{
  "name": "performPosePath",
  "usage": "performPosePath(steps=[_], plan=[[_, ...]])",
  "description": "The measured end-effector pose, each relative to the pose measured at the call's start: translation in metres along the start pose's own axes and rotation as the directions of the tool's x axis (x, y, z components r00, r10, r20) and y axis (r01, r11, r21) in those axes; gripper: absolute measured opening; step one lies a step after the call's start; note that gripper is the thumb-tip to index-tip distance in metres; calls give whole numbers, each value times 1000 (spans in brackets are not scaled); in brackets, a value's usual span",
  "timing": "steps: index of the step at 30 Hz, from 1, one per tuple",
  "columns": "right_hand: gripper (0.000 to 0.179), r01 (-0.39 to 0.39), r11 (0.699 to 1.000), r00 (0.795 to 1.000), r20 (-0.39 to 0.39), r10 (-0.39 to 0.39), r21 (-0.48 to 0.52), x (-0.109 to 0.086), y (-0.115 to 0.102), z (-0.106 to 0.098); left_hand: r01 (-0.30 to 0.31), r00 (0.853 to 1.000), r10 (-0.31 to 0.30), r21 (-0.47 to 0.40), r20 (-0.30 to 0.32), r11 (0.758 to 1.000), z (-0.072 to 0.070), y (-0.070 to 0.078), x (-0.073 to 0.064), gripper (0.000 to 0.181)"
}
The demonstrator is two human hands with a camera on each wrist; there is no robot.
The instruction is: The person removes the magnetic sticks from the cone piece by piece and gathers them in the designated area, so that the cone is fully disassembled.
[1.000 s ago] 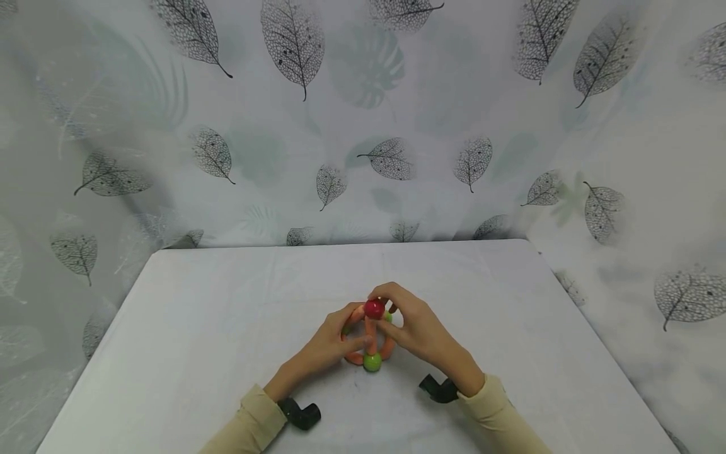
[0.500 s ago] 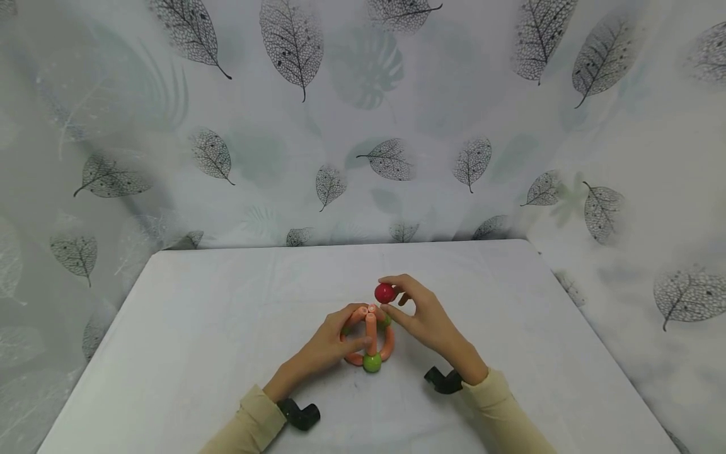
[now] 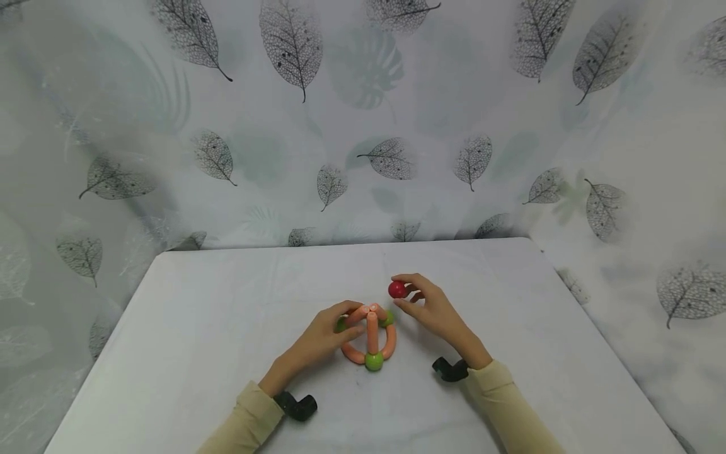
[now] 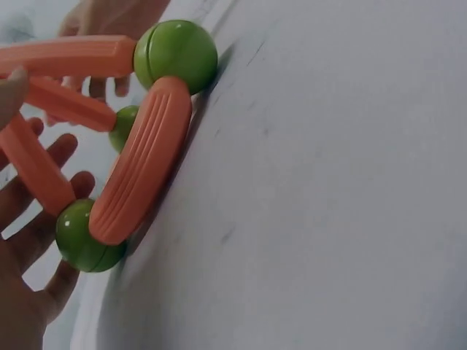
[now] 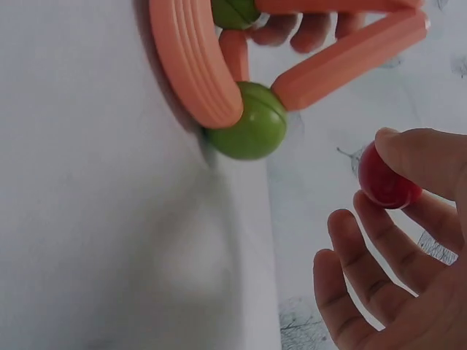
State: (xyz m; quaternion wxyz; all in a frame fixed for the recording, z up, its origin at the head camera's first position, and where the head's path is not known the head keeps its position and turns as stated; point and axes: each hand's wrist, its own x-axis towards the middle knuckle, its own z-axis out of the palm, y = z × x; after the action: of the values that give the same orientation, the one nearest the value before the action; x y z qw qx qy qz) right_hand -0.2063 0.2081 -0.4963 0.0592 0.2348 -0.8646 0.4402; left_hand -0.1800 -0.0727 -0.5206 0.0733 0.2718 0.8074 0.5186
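A toy frame of orange rods [image 3: 372, 334] and green balls [image 3: 374, 361] stands on the table. Its curved orange bars [image 4: 142, 160] join the green balls in a ring at the base, and straight rods lean inward to meet at the top. My left hand [image 3: 326, 331] curls around the left side of the frame, thumb at a leaning rod and fingers behind it. Up and to the right of the frame's top, my right hand [image 3: 428, 306] pinches a red ball [image 5: 387, 179] between thumb and fingers. The ball is apart from the rods.
The table [image 3: 227, 296] has a white cover. Behind it and along the sides hangs a pale cloth [image 3: 272, 151] printed with leaves. Dark curved pieces [image 3: 450, 369] sit at both wrists, by the rolled sleeves.
The right hand has lifted the red ball off the top of the frame and carried it up and right, exposing the rod ends. The left hand has shifted slightly left, its thumb off the front rod.
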Motion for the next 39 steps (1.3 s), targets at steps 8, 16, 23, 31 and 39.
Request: performPosePath(steps=[8,16,23,31,39], plan=[[47,-97,995,995,16,98,-34,0,20,0,-52,998,52,-8,-23,999,-6,-5,0,30],[45,-175,981,982,59,180,-88,-2,29,-1,-53,998,52,-30,-22,998,-7,-6,-2,29],[45,-190,968,975,87,207,-166,-1,30,0,-43,998,41,-38,-38,998,-11,-9,1,27],[45,-171,966,976,104,194,-192,-1,31,1,-4,1000,3,-92,-20,996,-15,-9,1,26],[46,-170,972,974,119,191,-161,-2,31,1,18,1000,-20,-113,-15,993,-16,-13,1,24]])
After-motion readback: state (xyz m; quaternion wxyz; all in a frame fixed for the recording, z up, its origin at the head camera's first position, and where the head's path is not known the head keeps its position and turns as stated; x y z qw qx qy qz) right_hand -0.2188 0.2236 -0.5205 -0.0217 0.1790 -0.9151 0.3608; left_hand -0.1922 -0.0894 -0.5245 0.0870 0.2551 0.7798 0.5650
